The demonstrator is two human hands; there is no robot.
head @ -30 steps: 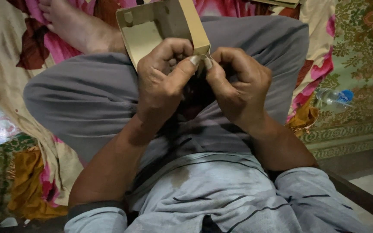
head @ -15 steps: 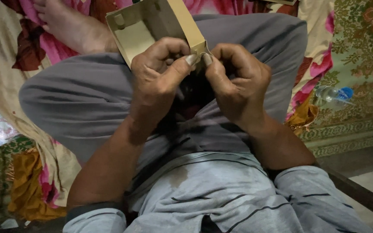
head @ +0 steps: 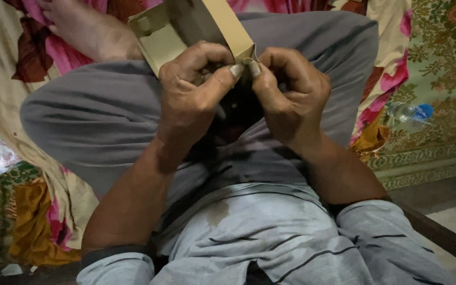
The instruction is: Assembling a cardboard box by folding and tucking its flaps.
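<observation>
Hands meet over a seated person's lap, both closed on the near corner of a small tan cardboard box (head: pixel 196 26) that lies just beyond the fingertips, up and to the left of the knuckles. At far left, patterned bedding (head: pixel 6 121) in cream, red and green spreads across the bed, with a fold of yellow cloth (head: pixel 38 232) lower down and a bare foot (head: pixel 88 26) resting on the pink floral sheet just beside the box. The box sits against the grey trouser leg (head: pixel 96 121) of a raised knee; its long axis runs diagonally, from the upper left down toward the hands, with the open side turned to the camera and the pale inside wall showing. Nothing can be seen inside it, though the hands cover its lower end. The left hand (head: pixel 193 92) wraps its curled fingers over the box's lower edge, thumb stretched rightward along that edge. The right hand (head: pixel 291 92) presses in from the other side, thumb and forefinger pinched at the same corner, so that the two thumbnails almost touch; whether a flap or some small item is nipped between them cannot be told. Both hands are equally near the box, the left covering more of it. Below them lies a grey striped shirt (head: pixel 270 237). At far right, a clear plastic bottle (head: pixel 410 113) with a blue label lies on its side on a green-and-gold patterned mat, well apart from the hands.
</observation>
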